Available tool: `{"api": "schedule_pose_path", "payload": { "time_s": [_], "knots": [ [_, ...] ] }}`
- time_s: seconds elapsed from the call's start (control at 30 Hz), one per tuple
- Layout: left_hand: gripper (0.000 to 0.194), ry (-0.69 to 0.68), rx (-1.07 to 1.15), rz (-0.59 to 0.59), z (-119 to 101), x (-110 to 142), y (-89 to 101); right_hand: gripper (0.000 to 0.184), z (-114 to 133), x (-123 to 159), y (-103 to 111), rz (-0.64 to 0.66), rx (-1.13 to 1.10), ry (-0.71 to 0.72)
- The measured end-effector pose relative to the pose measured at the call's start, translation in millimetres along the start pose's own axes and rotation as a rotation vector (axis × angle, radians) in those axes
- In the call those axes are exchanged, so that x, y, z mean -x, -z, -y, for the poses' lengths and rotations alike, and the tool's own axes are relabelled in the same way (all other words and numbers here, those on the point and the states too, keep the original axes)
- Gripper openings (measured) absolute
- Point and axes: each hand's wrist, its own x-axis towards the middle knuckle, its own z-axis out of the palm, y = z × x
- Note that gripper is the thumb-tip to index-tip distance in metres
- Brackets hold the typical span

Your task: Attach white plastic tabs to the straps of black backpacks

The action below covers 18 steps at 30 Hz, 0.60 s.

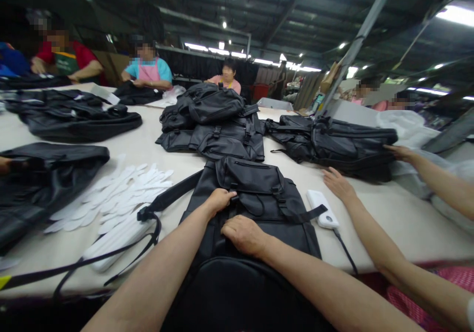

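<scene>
A black backpack (255, 174) with front pockets, buckles and straps lies on the table right before me, its rounded lower end toward my body. My left hand (221, 200) is closed on the bag near a buckle at its front pocket, thumb on top. Just below and to the right, my right hand (244, 234) has its fingers curled into the bag's front; what exactly they grip is hidden. A loose black strap (177, 190) runs out to the left. Another strap (307, 215) points right, over a white device (323, 208) with a cable.
Stacked black backpacks (222, 120) stand beyond mine. More black bags lie left (48, 189) and right (344, 144). White cut pieces (122, 194) are spread on the table (418, 228). At right, a co-worker's hands (338, 184) reach toward a bag; several people work behind.
</scene>
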Motion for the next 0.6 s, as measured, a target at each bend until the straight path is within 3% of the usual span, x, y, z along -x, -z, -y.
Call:
{"api": "schedule_pose_path", "payload": {
  "time_s": [0.07,0.13,0.3,0.4,0.43,0.5,0.57,0.6],
  "knots": [
    [0.034,-0.013,-0.029,-0.023,-0.6,-0.3,0.4,0.024,16.3,2.3,10.1,-0.141,-0.147,-0.198],
    [0.032,-0.018,-0.059,-0.039,-1.9,0.3,0.6,0.023,38.1,13.1,17.0,-0.201,-0.253,-0.285],
    [0.033,-0.04,-0.152,-0.067,-5.7,5.4,-3.8,0.019,81.8,45.7,7.8,-0.076,-0.262,-0.182],
    [0.035,-0.067,-0.237,-0.1,-7.0,9.6,-4.1,0.023,79.6,60.4,17.6,0.002,-0.327,0.0],
    [0.036,-0.077,-0.268,-0.114,-7.7,11.3,-2.3,0.028,70.9,67.2,26.4,-0.025,-0.385,-0.012],
    [0.036,-0.101,-0.329,-0.163,-10.8,15.2,3.3,0.035,39.9,85.0,48.0,-0.185,-0.474,-0.242],
    [0.034,-0.121,-0.382,-0.242,-18.4,19.6,7.8,0.029,-6.2,104.9,67.8,-0.415,-0.409,-0.676],
    [0.031,-0.136,-0.391,-0.277,-24.4,21.8,7.6,0.027,-31.9,113.3,74.9,-0.441,-0.336,-0.854]
  ]
}}
